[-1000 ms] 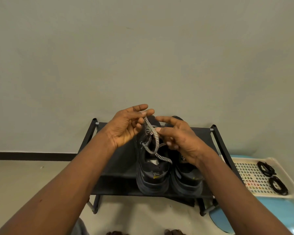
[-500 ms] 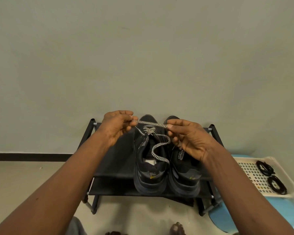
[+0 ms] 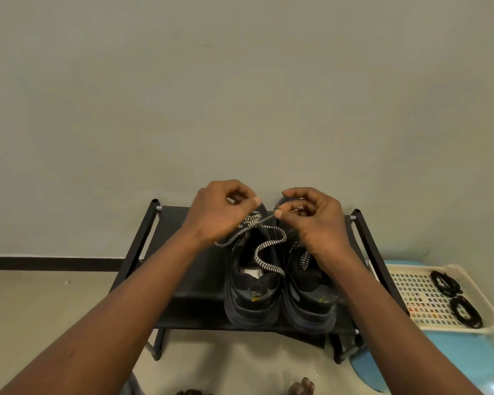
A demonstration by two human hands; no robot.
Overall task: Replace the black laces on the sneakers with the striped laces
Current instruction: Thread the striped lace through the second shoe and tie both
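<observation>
Looks like knot-tying time for the striped lace (image 3: 270, 266) on the left-of-centre sneaker (image 3: 251, 297), mid-frame on the shoe rack (image 3: 188, 280): one strand pinched in the left grip (image 3: 220, 212), another in the right grip (image 3: 317, 220), knot maybe already snug (hard to tell under the knuckles). Next needs a loop formed and cinched without slackening that knot. Versus half a second back: grips closer together, no taut horizontal strand between them now.

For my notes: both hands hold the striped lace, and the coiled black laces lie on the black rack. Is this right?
Not the rack: the head view shows the black laces in the white tray beside it. The rest is right.
</observation>
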